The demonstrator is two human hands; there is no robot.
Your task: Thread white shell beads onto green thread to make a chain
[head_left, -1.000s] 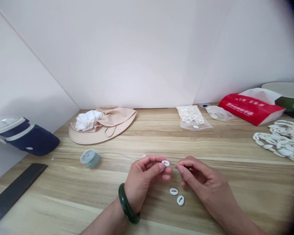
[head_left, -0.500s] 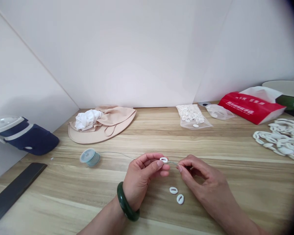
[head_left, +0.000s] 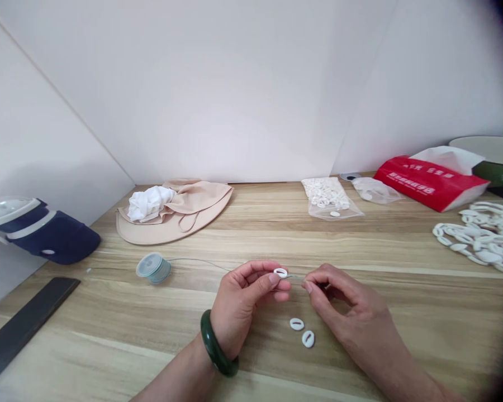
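Between the thumb and fingers of my left hand (head_left: 251, 290) is a white cowrie shell (head_left: 280, 273) with a dark slit. My right hand (head_left: 339, 304) pinches a thin grey-green cord (head_left: 295, 277) just right of that shell. Left of my hands the cord (head_left: 201, 261) runs back to a pale blue spool (head_left: 153, 268) lying on the table. Two loose shells rest below my hands, one cowrie shell (head_left: 297, 324) a little above the other cowrie shell (head_left: 308, 339). Whether the cord passes through the held shell is hard to see.
At the back lie a beige hat (head_left: 171, 229) with a white cloth (head_left: 151, 203), a bag of shells (head_left: 327, 195) and a red tissue pack (head_left: 423, 181). Strung shells (head_left: 482, 240) are heaped right. A dark flat bar (head_left: 29, 329) and a navy bottle (head_left: 54, 237) are left.
Almost nothing differs. Both hands keep their grips on the shell and cord, and the whole view has shifted very slightly.
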